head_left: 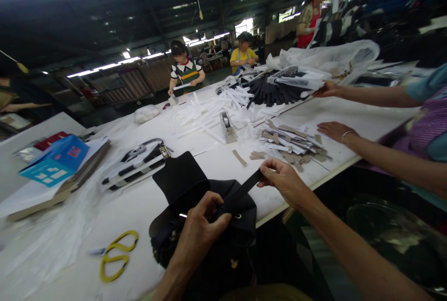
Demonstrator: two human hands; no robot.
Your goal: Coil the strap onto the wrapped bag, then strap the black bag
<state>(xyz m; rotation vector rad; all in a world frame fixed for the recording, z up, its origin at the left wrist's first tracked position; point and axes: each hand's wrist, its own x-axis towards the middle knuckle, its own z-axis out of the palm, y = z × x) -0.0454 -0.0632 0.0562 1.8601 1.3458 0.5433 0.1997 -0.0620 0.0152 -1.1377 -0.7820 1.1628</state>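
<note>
A black bag [185, 175] with its flap raised lies at the near edge of the white table. Over it stretches a black strap [242, 190]. My left hand [206, 219] pinches the strap's lower end close to the bag. The upper end of the strap is between the thumb and fingers of my right hand [279, 177], right of the bag. Scissors with yellow handles [117, 254] lie on the table, left of my left hand.
Cut strips [293, 142] and a tape dispenser [227, 127] lie beyond my hands. A co-worker's hand [335, 131] rests at the right. A blue box [57, 159] sits on boards at left. White strips and black strips are piled further back.
</note>
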